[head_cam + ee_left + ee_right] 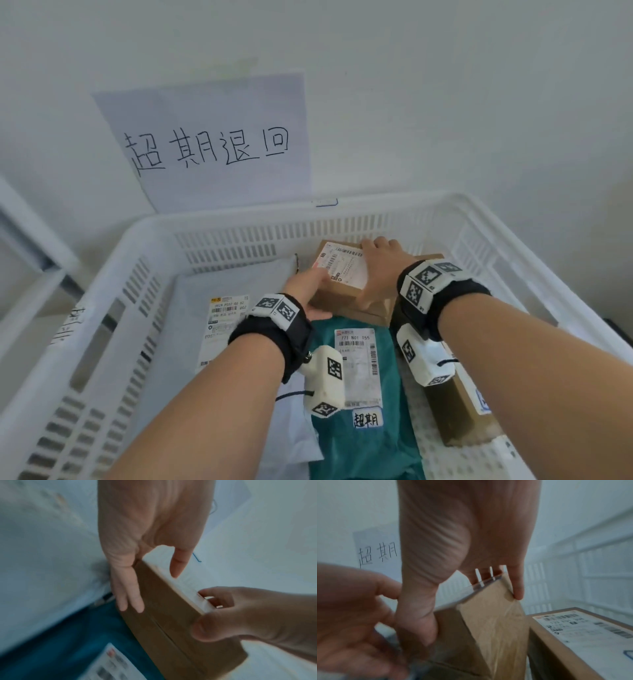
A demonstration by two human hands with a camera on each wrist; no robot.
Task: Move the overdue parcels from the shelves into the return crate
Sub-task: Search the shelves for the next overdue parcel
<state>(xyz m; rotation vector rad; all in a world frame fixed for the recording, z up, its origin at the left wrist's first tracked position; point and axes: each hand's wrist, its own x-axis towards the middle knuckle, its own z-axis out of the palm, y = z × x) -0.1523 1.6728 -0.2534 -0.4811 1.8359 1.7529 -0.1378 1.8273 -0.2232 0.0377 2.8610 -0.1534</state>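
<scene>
R hand (pixel 378 260): clamped on the small cardboard box (pixel 342 277), fingers over its far edge, thumb down the near-right side; center of head view. Wrist cam shows thumb and little finger pinching opposite box faces.
L hand (pixel 306 291): on same box's left end, thumb on top by the label, fingers (pixel 132 597) lying straight along the brown side; not curled round it.
Box: inside the return crate (pixel 113 260), tilted, far-center of crate; white shipping label w/ barcodes on top. Sits over another brown carton (pixel 380 308) beneath/right of it; can't tell if it's touching or just above.
Teal mailer bag (pixel 366 442): lower center of frame, in crate, just below the box; white label reading 771 N01 T55, small handwritten sticker 超期 under it.
White mailer bag (pixel 205 308): left-center, in crate, beside teal bag; label w/ barcode partly behind L wrist.
Long carton (pixel 462 411): lower right, in crate, beside teal bag, mostly behind R forearm.
Crate: white slotted plastic, fills lower half of head view.
Paper sign (pixel 209 144): upper left-center, on wall behind crate, handwritten 超期退回.
Wrists: black straps w/ white marker blocks on both.
</scene>
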